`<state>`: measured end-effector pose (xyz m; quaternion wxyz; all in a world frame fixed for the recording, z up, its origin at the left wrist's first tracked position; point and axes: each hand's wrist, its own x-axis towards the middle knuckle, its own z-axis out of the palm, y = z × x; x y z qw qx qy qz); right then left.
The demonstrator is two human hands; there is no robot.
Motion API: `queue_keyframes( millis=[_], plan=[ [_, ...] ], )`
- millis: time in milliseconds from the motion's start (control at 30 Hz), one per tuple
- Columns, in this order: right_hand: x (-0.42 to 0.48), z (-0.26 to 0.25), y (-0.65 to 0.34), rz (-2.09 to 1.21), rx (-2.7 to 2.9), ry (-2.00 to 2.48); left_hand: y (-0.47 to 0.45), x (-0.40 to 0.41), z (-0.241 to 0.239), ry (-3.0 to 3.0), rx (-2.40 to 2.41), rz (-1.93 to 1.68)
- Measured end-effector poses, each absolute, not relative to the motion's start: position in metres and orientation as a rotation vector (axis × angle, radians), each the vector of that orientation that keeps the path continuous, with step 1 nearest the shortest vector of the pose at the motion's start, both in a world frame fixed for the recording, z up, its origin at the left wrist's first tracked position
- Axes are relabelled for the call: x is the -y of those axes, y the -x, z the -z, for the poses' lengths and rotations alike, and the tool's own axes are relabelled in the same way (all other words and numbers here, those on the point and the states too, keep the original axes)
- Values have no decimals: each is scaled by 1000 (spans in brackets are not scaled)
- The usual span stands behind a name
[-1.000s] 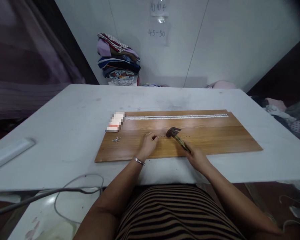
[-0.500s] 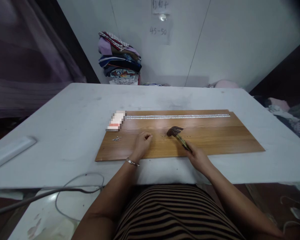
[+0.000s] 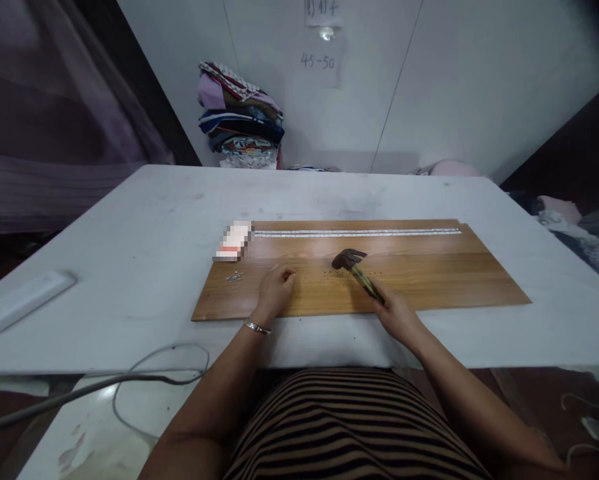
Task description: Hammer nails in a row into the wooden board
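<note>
A long brown wooden board point(image 3: 429, 277) lies on the white table point(image 3: 144, 233). My right hand point(image 3: 396, 313) is closed round the handle of a hammer point(image 3: 354, 267), whose dark head hovers over a row of small nail heads in the board. My left hand point(image 3: 275, 290) rests on the board left of those nails, its fingers curled loosely; I cannot see anything in them. A few loose nails point(image 3: 234, 276) lie on the board's left end, near a small white and orange box point(image 3: 232, 241). A thin silvery strip point(image 3: 356, 233) runs along the board's far edge.
A white flat bar point(image 3: 22, 301) lies at the table's left edge. A grey cable point(image 3: 144, 377) loops below the near edge. Folded clothes point(image 3: 240, 127) are stacked against the wall behind the table. More cloth lies at the far right.
My left hand has slid left along the board, away from the row of nails. The hammer has stayed over the nails, barely shifting.
</note>
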<state>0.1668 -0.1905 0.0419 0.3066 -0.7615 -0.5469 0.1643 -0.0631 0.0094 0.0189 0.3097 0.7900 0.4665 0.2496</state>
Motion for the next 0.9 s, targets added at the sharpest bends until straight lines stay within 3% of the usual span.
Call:
queue_keyframes(
  millis=[400, 900],
  plan=[
    [182, -40, -163, -467, 1513, 1956, 99, -23, -21, -2030, -1361, -761],
    [182, -40, -159, -487, 1496, 2002, 95, -12, -34, -2148, -1397, -580]
  ],
)
